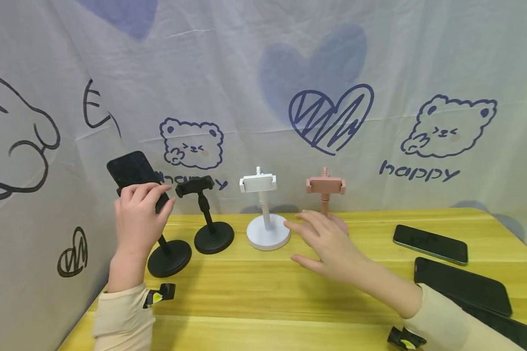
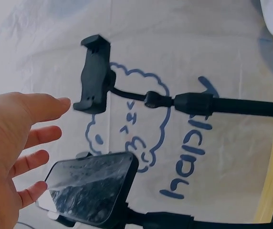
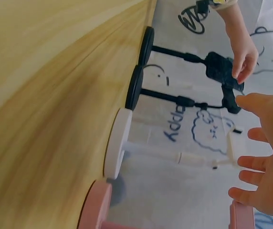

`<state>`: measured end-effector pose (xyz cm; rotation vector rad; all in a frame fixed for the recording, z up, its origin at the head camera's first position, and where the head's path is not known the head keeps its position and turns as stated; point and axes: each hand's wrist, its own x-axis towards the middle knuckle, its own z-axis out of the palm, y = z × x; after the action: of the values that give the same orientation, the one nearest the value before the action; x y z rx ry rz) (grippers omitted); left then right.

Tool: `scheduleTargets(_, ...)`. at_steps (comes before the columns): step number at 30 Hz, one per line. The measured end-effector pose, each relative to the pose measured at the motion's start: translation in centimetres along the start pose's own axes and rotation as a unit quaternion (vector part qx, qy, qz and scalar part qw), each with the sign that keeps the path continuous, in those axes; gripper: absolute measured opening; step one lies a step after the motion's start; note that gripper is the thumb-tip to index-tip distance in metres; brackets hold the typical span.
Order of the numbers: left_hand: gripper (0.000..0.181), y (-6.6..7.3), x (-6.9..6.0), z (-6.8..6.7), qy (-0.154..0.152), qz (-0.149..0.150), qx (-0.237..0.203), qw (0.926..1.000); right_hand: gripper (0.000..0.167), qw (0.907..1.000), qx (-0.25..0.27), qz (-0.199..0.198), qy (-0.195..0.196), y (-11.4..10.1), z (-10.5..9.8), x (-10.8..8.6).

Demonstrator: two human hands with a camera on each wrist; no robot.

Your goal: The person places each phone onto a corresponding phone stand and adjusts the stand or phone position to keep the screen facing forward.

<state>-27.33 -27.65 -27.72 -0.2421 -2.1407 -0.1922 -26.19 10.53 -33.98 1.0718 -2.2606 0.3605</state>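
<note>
At the far left, a cream-coloured sleeve [image 1: 124, 319] leads to the person's left hand [image 1: 138, 217], raised before a black, glossy rectangular phone [image 1: 131, 168]. The phone sits tilted in the clamp of a black phone stand with a round base [image 1: 170, 259]. The left wrist view shows this hand's fingers apart and loosely extended, not wrapped around anything; the little fingertip lies at the phone's edge, though whether it touches cannot be told.

Just right of it is a second black phone stand with a round base [image 1: 213, 239], its clamp bare and tilted. Next come a white phone stand with a round base [image 1: 266, 219] and a pink phone stand [image 1: 326, 185], both upright with bare clamps.

The person's right hand [image 1: 329, 246] hangs in front of the pink stand, partly hiding its base; its fingers are spread well apart and it has hold of nothing.

On the right of the yellow wood-grain table [image 1: 241, 297] lie a black phone with a silvery edge [image 1: 430, 243], a larger black phone [image 1: 463, 286] and, nearest, a dark flat object [image 1: 507, 325] partly covered by the right sleeve [image 1: 450, 317].
</note>
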Motion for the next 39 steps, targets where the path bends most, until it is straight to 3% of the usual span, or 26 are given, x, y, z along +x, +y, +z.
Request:
scheduleTargets(12, 0.043, 0.8, -0.4, 1.4, -0.033, 0.007, 0.004, 0.9994, 0.061, 0.9971, 0.022, 0.057, -0.044, 2.0, -1.5, -3.1)
scheduleTargets(19, 0.054, 0.5, -0.7, 2.0, -0.048, -0.009, 0.019, 0.9986, 0.064, 0.9961, 0.005, 0.060, -0.064, 2.6, -2.6, -4.6)
scheduleTargets(23, 0.057, 0.5, -0.8, 2.7, -0.056, -0.023, 0.026, 0.9978, 0.068, 0.9971, -0.014, 0.049, -0.056, 2.8, -3.4, -5.8)
scheduleTargets(27, 0.055, 0.6, -0.8, 3.5, -0.043, -0.029, 0.016, 0.9985, 0.067, 0.9978, -0.023, 0.042, -0.045, 3.1, -4.1, -7.0)
scheduleTargets(34, 0.050, 0.1, -0.8, 4.3, -0.006, -0.024, 0.005, 0.9997, 0.063, 0.9947, -0.021, 0.083, -0.058, 3.3, -5.2, -8.8)
scheduleTargets(39, 0.044, -0.2, -0.5, 4.5, 0.014, -0.020, -0.013, 0.9996, 0.063, 0.9945, -0.026, 0.090, -0.047, 3.6, -6.0, -10.0)
